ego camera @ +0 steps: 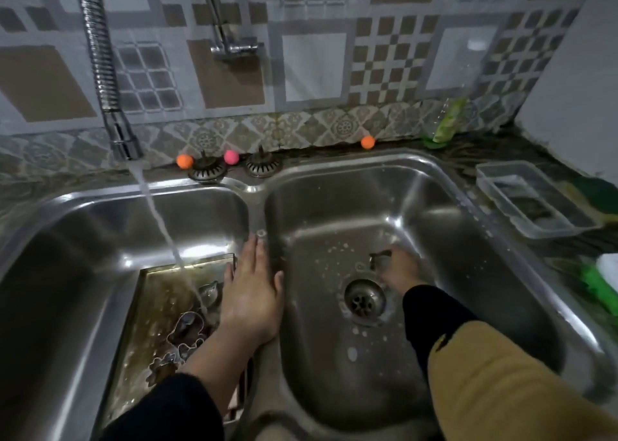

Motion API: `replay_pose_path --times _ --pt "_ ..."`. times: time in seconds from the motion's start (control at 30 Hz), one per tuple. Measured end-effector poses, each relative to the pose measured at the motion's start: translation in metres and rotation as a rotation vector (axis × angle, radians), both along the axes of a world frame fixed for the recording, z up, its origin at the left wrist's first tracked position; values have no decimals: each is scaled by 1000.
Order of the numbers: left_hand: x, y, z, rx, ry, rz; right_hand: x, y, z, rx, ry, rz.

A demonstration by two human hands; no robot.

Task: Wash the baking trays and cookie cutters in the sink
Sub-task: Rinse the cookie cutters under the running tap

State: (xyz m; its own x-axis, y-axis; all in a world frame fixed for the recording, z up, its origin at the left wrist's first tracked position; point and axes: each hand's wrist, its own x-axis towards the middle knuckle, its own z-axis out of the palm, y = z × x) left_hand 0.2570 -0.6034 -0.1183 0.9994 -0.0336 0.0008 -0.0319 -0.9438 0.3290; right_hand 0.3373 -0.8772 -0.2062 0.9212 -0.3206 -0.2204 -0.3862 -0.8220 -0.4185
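Head view looks down on a stainless-steel double sink, and everything below is placed against its central divider. Left of the divider, in the left basin, a rectangular metal baking tray with brown staining lies on the basin floor. Several thin metal cookie cutters lie inside the tray, close to the divider. Water runs from the flexible chrome faucet hose, which hangs above and to the left of the divider, and the stream lands in the tray among the cutters.

The left hand rests flat on the divider, fingers spread and extended, with its outer fingers touching the tray's right edge; it grips nothing. The right hand reaches into the right basin, right of the divider and just beyond the round metal drain. Its fingers are curled around a small dark object; blur hides what that object is. Specks of foam dot the right basin floor around the drain.

Behind the divider, on the rear ledge, sit two metal strainer plugs with two orange balls and one pink ball nearby. Far right of the divider, a clear plastic rectangular container stands on the countertop.
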Motion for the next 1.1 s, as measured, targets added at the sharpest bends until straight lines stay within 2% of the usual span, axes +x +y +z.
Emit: replay_pose_path --times 0.13,0.27,0.53,0.63,0.77,0.9,0.97,1.1 --pt "3 2 -4 -21 -21 -2 27 -13 -14 -53 -86 -9" --pt "7 4 -8 -5 -24 -16 32 -18 -15 -20 -30 4" --pt "11 2 -3 -46 3 -18 3 5 26 -109 -39 97" --pt "11 5 -2 -50 32 -31 -15 35 57 -89 -59 135" --pt "6 11 4 -38 84 -93 -34 100 102 113 -93 304" --pt "-10 41 0 -165 55 -161 -53 173 140 86 -220 535" --pt "-19 67 -8 -212 72 -112 -64 205 146 69 -259 624" --pt "-32 126 -34 -116 165 23 -76 258 119 92 -164 751"
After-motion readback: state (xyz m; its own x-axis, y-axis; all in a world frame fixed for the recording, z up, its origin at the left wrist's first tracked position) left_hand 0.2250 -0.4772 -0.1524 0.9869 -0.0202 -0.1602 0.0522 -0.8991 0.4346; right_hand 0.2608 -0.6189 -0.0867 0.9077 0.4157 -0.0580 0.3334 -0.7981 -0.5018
